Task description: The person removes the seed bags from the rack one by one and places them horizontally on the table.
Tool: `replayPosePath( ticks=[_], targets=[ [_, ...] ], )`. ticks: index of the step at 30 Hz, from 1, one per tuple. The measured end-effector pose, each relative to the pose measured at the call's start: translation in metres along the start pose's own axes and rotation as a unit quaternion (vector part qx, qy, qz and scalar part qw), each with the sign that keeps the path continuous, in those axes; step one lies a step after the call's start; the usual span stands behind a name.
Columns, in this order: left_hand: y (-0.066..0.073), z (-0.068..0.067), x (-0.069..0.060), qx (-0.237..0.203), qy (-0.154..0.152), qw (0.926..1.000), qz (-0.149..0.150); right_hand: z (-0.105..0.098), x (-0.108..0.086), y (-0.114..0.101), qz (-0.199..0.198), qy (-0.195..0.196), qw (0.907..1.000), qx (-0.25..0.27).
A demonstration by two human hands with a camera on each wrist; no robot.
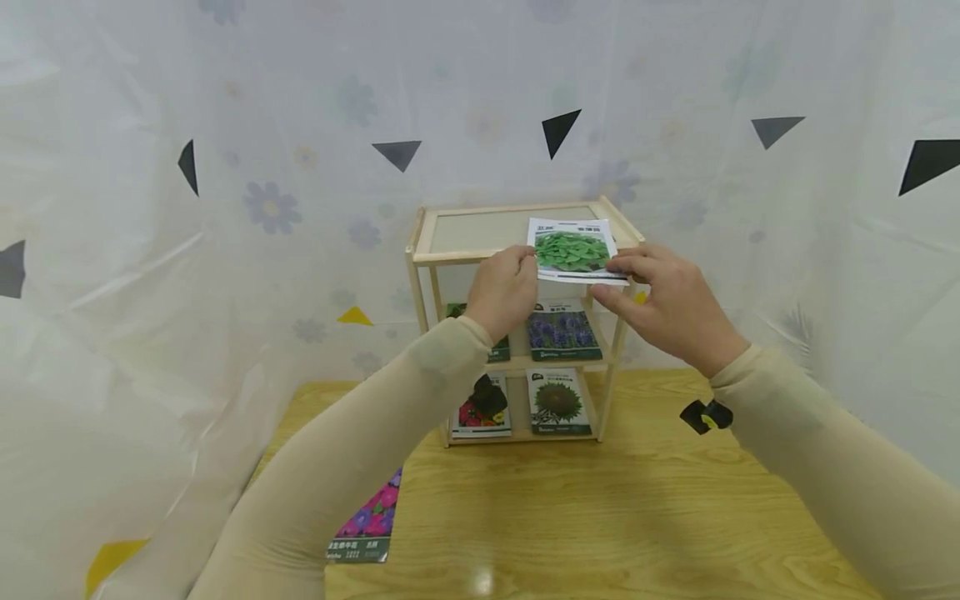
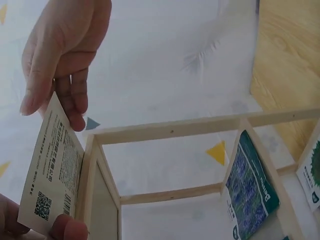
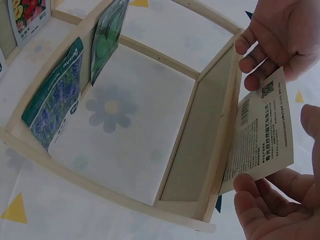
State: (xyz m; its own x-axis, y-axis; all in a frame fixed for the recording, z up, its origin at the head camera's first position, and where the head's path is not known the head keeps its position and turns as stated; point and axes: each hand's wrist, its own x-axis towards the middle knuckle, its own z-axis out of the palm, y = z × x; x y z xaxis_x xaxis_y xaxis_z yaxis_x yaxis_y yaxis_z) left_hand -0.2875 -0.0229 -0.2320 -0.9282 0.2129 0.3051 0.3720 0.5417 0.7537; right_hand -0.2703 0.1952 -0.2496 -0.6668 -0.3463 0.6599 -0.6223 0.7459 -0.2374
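A white seed packet (image 1: 572,248) with a picture of green leaves lies across the front right of the wooden rack's top shelf (image 1: 472,232). Its printed back (image 2: 50,172) faces down, as both wrist views show. At the packet's left edge, my left hand (image 1: 507,289) pinches it between thumb and fingers. My right hand (image 1: 663,300) touches the opposite edge with its fingers fairly straight. In the right wrist view, the right thumb (image 3: 311,121) stands apart from the card. A purple-flower packet (image 1: 562,330) leans on the tier below.
A sunflower packet (image 1: 558,402) and a colourful flower packet (image 1: 480,417) occupy the bottom tier. My left arm partly covers a green packet (image 3: 107,40) on the middle tier. Another flower packet (image 1: 371,525) lies on the wooden table (image 1: 562,517). A patterned white sheet (image 1: 300,83) hangs behind.
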Motion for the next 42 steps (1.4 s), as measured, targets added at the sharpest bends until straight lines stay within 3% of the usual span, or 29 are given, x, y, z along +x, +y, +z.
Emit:
replayPosePath(
  ticks=[6,10,17,19,23,32,36,42],
  targets=[
    [0.005,0.0,-0.004,-0.08,-0.026,0.9949,-0.055,-0.002,0.0,-0.003,0.049,-0.006,0.9975,0.05],
    [0.006,0.0,-0.007,-0.105,-0.034,0.9912,-0.073,-0.006,0.001,-0.005,0.1,-0.039,0.9912,0.078],
    [0.004,-0.001,-0.012,-0.134,-0.037,0.987,-0.081,-0.01,0.003,-0.006,0.212,-0.148,0.9557,0.141],
    [0.003,-0.001,-0.014,-0.148,-0.042,0.9844,-0.085,-0.009,0.002,-0.005,0.217,-0.157,0.9523,0.146],
    [0.0,0.0,-0.016,-0.161,-0.041,0.9815,-0.095,-0.008,0.001,-0.004,0.213,-0.156,0.9543,0.14],
    [-0.005,0.003,-0.012,-0.185,-0.017,0.9774,-0.1,-0.009,-0.004,0.001,0.212,-0.153,0.9558,0.134],
    [-0.007,0.004,-0.012,-0.195,-0.014,0.9739,-0.115,-0.007,-0.009,0.001,0.222,-0.152,0.9517,0.147],
    [-0.011,0.007,-0.017,-0.191,-0.012,0.975,-0.113,-0.003,-0.017,0.0,0.226,-0.149,0.9459,0.179]
  ],
)
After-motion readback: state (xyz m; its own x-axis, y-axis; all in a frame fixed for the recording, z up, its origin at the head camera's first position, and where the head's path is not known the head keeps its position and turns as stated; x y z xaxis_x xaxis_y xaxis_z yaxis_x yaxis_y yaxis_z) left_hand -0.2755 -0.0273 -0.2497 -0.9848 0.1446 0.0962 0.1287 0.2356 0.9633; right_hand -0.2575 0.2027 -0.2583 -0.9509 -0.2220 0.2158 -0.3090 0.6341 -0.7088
